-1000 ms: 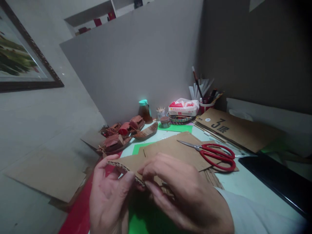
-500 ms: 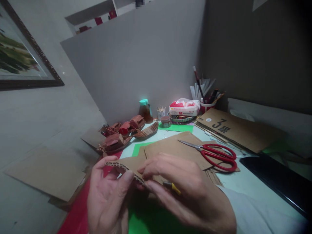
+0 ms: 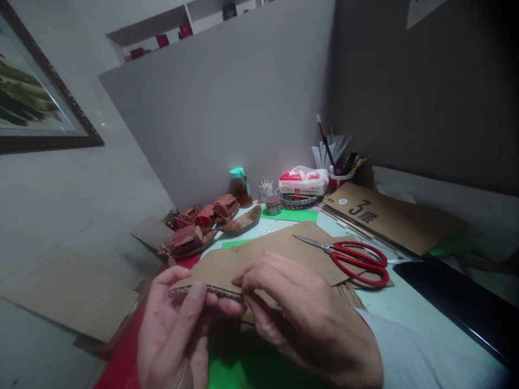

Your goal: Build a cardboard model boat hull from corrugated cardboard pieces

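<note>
Between my hands is a piece of corrugated cardboard (image 3: 214,270), its fluted edge facing me and nearly straight. My left hand (image 3: 178,324) grips its left part, thumb on the near edge and fingers behind and below. At its right end, my right hand (image 3: 300,319) is closed, with fingertips pinching the edge. A slim object shows only slightly under the right palm; its kind is hidden. Just beyond the right hand, red-handled scissors (image 3: 357,262) lie on a flat cardboard sheet (image 3: 279,237). Green paper (image 3: 243,362) is beneath the hands.
Small brown model boats (image 3: 188,240) stand at the back left, near a jar with a turquoise lid (image 3: 240,189). Behind are toothpicks (image 3: 265,189), a tissue pack (image 3: 304,181) and a pen cup (image 3: 340,181). Stacked cardboard (image 3: 397,216) and a black device (image 3: 458,308) lie right.
The cardboard's near edge, bowed before, is now almost straight, and more of its top face shows. The yellow-marked tool in my right hand is now mostly hidden. The view has shifted slightly.
</note>
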`<state>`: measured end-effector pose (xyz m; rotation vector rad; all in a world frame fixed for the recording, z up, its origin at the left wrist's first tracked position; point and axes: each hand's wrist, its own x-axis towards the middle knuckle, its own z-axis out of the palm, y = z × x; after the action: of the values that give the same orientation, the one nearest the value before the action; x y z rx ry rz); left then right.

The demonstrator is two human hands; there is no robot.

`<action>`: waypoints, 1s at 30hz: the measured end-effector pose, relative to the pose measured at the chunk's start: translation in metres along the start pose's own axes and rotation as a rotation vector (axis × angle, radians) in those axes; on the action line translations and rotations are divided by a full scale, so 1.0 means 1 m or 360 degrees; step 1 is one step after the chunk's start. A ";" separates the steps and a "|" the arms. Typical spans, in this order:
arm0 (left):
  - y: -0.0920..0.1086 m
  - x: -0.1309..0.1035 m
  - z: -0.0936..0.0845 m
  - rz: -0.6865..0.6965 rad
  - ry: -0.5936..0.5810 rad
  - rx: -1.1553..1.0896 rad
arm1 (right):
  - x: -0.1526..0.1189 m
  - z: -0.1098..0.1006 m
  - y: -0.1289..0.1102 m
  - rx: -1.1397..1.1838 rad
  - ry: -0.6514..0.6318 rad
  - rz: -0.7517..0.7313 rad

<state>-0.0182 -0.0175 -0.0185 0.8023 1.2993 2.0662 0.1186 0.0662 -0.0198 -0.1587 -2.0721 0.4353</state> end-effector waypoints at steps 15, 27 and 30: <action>0.006 -0.003 0.009 0.0005 -0.0024 -0.0016 | 0.014 -0.021 -0.004 0.0477 -0.0104 0.0566; 0.007 0.002 0.000 0.0167 0.0084 0.0077 | 0.011 -0.023 -0.001 0.0337 -0.0093 0.0685; 0.006 -0.001 0.004 0.0210 0.0154 0.0101 | 0.012 -0.022 -0.002 0.0257 -0.0127 0.0684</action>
<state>-0.0154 -0.0187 -0.0117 0.8453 1.4043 2.2011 0.1310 0.0726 0.0006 -0.5014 -2.0675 0.8789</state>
